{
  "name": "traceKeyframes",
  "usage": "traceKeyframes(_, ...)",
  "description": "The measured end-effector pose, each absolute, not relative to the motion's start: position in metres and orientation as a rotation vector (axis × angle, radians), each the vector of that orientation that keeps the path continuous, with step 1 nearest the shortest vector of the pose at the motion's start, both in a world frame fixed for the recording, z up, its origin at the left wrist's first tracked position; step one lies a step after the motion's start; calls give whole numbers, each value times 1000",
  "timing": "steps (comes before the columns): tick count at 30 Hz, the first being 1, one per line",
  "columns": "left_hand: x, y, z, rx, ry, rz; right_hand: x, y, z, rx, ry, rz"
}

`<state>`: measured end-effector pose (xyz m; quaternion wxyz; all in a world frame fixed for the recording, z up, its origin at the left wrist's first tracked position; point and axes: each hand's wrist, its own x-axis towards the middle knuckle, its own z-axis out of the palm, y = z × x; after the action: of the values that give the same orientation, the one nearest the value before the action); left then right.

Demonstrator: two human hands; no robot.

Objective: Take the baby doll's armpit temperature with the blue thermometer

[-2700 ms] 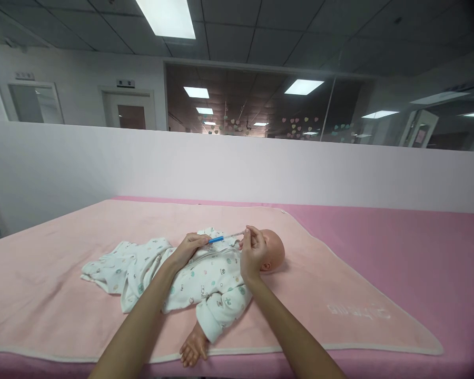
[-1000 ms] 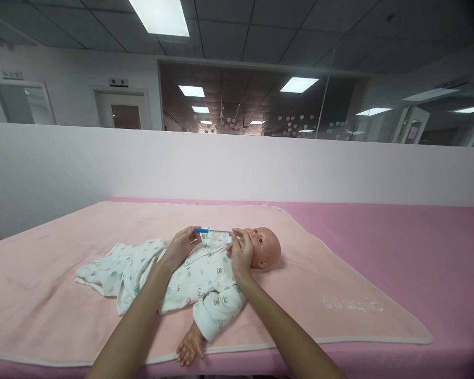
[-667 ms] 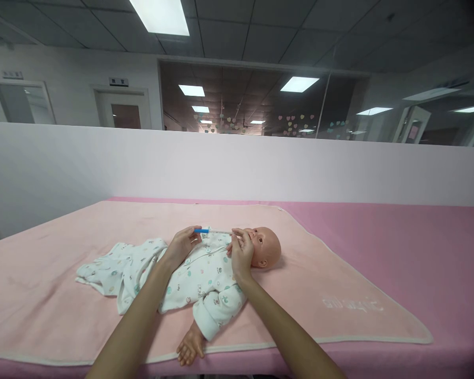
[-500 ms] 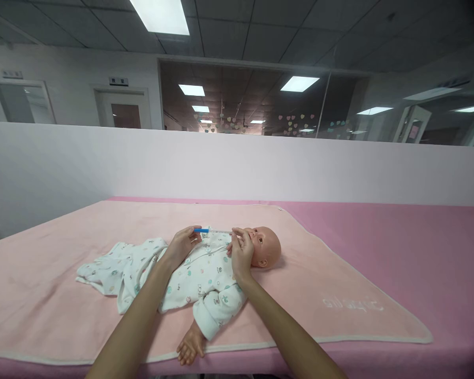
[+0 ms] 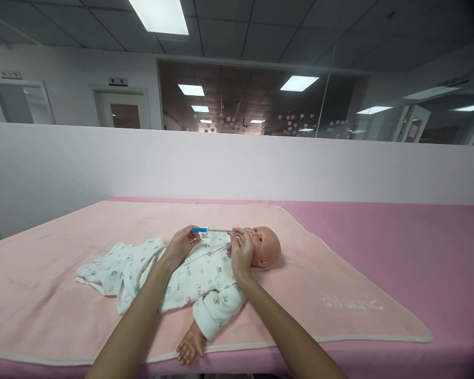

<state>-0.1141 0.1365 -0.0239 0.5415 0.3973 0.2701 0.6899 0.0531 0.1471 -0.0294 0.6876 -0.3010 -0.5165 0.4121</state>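
Note:
A slim clear stick with a blue end (image 5: 199, 230) lies level between my two hands, above the chest of a baby doll (image 5: 272, 246). My left hand (image 5: 184, 245) pinches the blue end on the left. The fingers of my right hand (image 5: 242, 247) are closed on the clear right end, close to the doll's chin, and hide its tip. On its back, the doll wears a white patterned suit (image 5: 185, 284), its head to the right. One doll hand (image 5: 191, 345) rests near the front edge. Part of the doll's face is behind my right hand.
Under the doll spreads a peach blanket (image 5: 355, 321) with a pale border, on a pink padded surface (image 5: 411, 252). A low white wall (image 5: 237, 166) runs along the back. Beyond it are a door (image 5: 126, 113) and a wide window.
The stick's blue end and my left hand have shifted very slightly to the left. My right hand and the doll look the same.

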Motion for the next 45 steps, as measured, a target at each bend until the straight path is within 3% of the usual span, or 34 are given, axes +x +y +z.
traceKeyframes(45,-112,132,-20,885,627,1687,53,147,-29,-679,-1146,948)
